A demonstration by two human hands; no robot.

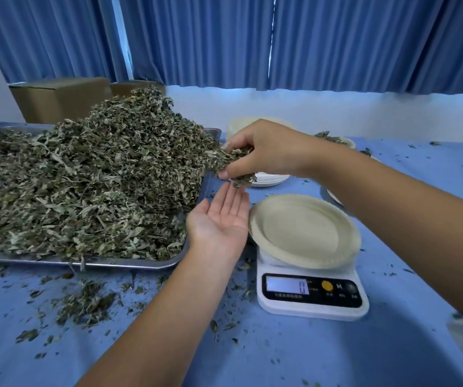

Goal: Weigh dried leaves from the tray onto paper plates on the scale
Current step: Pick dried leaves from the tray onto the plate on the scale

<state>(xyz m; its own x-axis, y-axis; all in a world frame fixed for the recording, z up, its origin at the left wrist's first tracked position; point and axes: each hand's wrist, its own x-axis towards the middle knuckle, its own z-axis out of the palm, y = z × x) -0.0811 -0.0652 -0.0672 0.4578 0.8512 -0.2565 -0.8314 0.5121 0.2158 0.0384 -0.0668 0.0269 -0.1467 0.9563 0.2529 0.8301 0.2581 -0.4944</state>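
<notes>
Dried leaves point(85, 177): heaped on metal tray point(129, 264); one clump gripped by right hand point(266, 152). Left hand point(219, 219): flat, palm up, empty, below it. Paper plate point(304, 230): bare, on scale point(312, 296).

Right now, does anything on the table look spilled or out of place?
Yes. Loose dried leaves lie scattered on the blue cloth in front of the tray, outside it, with more round the scale. The paper plate on the scale is bare; nothing looks damaged.
</notes>
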